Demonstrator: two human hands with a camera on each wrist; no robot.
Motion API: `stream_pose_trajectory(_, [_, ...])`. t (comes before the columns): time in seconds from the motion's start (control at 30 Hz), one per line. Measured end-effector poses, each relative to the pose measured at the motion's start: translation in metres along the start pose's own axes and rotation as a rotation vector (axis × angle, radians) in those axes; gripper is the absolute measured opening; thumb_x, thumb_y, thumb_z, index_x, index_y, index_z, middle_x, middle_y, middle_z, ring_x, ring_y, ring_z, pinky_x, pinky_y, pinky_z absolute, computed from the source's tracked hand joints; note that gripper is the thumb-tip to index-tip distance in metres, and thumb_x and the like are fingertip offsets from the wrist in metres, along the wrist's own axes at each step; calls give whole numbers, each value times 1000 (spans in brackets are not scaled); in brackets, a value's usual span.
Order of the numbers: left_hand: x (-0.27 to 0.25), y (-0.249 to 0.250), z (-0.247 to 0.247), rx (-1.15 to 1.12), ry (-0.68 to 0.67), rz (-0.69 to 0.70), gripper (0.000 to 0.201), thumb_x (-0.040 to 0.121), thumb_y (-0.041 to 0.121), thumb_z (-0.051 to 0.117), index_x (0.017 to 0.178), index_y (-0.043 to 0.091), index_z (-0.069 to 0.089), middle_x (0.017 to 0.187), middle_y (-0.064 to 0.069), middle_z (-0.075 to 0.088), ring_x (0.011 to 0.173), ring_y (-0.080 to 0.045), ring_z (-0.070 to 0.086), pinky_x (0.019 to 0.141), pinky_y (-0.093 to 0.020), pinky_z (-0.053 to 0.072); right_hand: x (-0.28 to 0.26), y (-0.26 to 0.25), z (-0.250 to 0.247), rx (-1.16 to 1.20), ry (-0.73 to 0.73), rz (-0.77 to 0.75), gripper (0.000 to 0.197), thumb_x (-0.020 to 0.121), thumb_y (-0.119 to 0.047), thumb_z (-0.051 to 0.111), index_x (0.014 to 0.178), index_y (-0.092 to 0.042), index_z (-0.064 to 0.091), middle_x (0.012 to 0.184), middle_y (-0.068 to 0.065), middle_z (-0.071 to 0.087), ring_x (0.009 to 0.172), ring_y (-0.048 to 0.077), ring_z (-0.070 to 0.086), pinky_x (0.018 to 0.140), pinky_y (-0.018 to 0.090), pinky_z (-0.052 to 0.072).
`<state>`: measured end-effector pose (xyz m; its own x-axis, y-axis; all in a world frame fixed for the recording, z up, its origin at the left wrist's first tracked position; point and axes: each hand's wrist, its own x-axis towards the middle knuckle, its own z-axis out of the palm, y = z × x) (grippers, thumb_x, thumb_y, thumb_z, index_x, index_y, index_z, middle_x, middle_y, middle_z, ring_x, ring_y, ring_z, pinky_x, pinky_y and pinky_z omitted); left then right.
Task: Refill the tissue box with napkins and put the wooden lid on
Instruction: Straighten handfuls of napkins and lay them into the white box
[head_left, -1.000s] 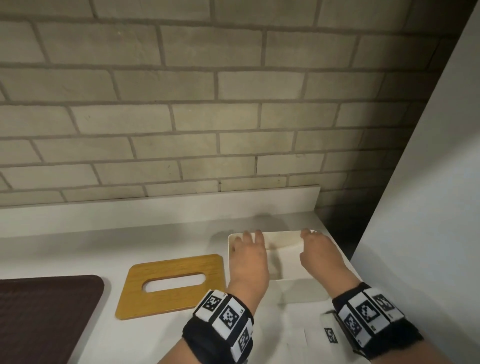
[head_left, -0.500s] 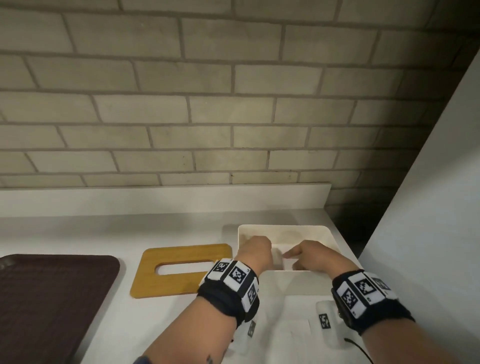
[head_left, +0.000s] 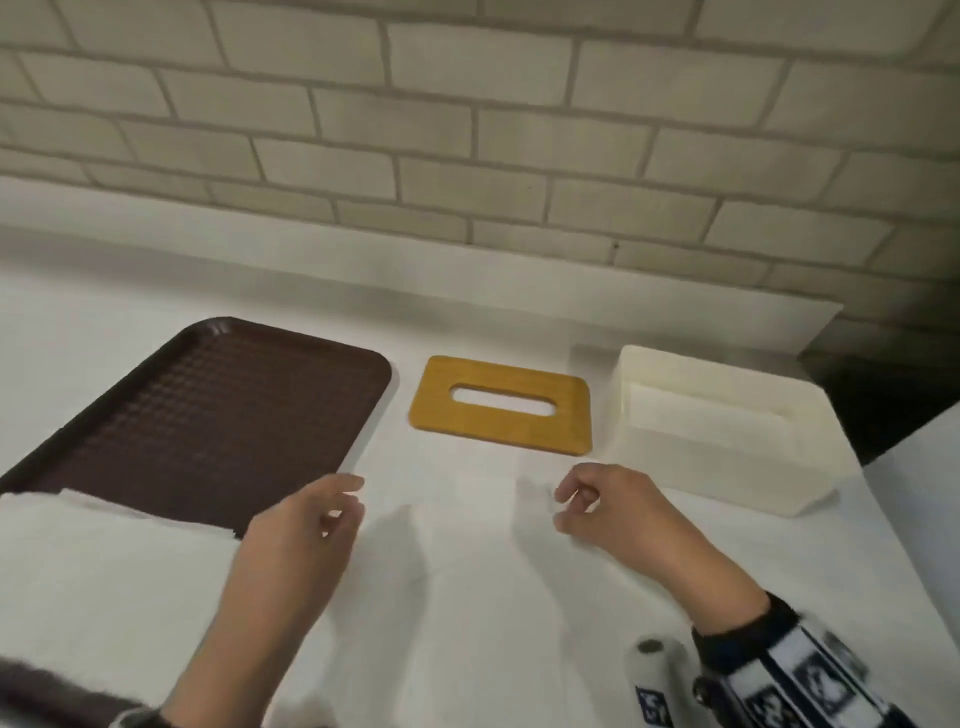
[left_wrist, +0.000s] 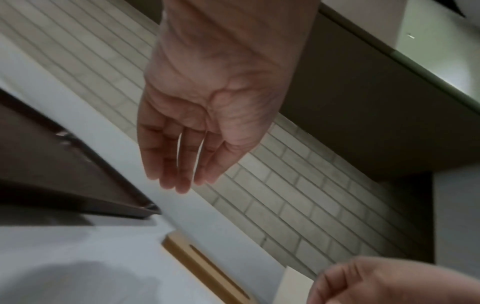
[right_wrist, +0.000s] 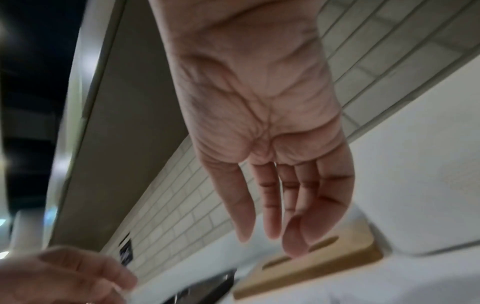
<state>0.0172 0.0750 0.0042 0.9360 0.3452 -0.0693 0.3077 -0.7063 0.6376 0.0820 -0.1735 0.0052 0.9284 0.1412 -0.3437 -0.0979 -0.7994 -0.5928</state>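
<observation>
The white tissue box (head_left: 727, 467) stands uncovered at the right of the counter, with white napkins (head_left: 696, 413) inside it. The wooden lid (head_left: 501, 434) with its oval slot lies flat to the box's left, seen also as the lid (right_wrist: 324, 265) in the right wrist view. A stack of white napkins (head_left: 104, 566) rests on the near end of the brown tray (head_left: 208, 415). My left hand (head_left: 311, 519) hovers beside the tray's corner, fingers relaxed and empty. My right hand (head_left: 587, 504) hangs over the bare counter in front of the lid, loosely curled, holding nothing.
A brick wall (head_left: 467, 130) with a white backsplash backs the counter. The counter ends just right of the box, where a dark gap (head_left: 883, 395) and a white panel (head_left: 930, 467) begin. A small white cylinder (head_left: 654, 670) lies near my right wrist.
Both hands have pulled back out of the tissue box toward me, leaving napkins inside. The view has swung left and down, bringing the tray and napkin stack into sight.
</observation>
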Motion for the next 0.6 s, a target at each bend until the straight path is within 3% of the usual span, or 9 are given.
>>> stream_pose_trajectory(0.13, [-16,-31,-4,21,19,-90,24,89,24,57,110,28,67,93,9,72,93,-18,65,80,-30,47,5,-20,37,-148,-67,-31,22,83,-14,62,105,-14,63,92,-3,62,82,13,58,65,18,44])
stream_pose_trajectory(0.23, [-23,-38,-2,-17,38,-74,24,90,25,55,112,29,65,89,13,67,84,-12,59,76,-26,44,7,-29,56,-368,-128,-261,37,83,-8,59,118,-19,56,120,0,56,108,16,55,88,23,43])
stream_pose_trajectory(0.33, [-26,-40,-3,-31,39,-62,25,92,26,53,114,29,63,88,16,63,80,-7,53,75,-22,39,10,-31,62,-575,-262,-437,55,80,-7,58,130,-24,46,128,-4,47,118,16,44,99,27,35])
stream_pose_trajectory(0.4, [-26,-41,-4,-25,37,-50,24,92,26,53,114,29,63,94,14,68,84,-7,58,76,-23,42,10,-33,60,-613,-283,-465,55,77,-7,59,127,-25,45,118,-6,49,108,15,47,95,26,35])
stream_pose_trajectory(0.47, [-24,-42,-7,-36,42,-43,24,91,27,54,113,29,64,98,12,71,91,-9,64,80,-24,46,11,-33,60,-618,-303,-467,51,78,-3,56,123,-24,44,101,-9,48,90,13,44,76,17,31])
stream_pose_trajectory(0.53, [-22,-42,-7,-52,34,-34,24,91,27,55,113,30,64,97,12,71,94,-9,66,81,-23,46,14,-31,60,-606,-345,-442,47,79,-4,52,118,-27,44,86,-13,43,84,14,40,63,16,28])
stream_pose_trajectory(0.6, [-20,-41,-5,-89,18,-17,23,91,26,56,112,30,64,91,15,67,90,-6,65,76,-19,44,18,-28,61,-594,-361,-437,36,77,-10,52,107,-31,51,73,-16,42,81,16,43,72,21,38])
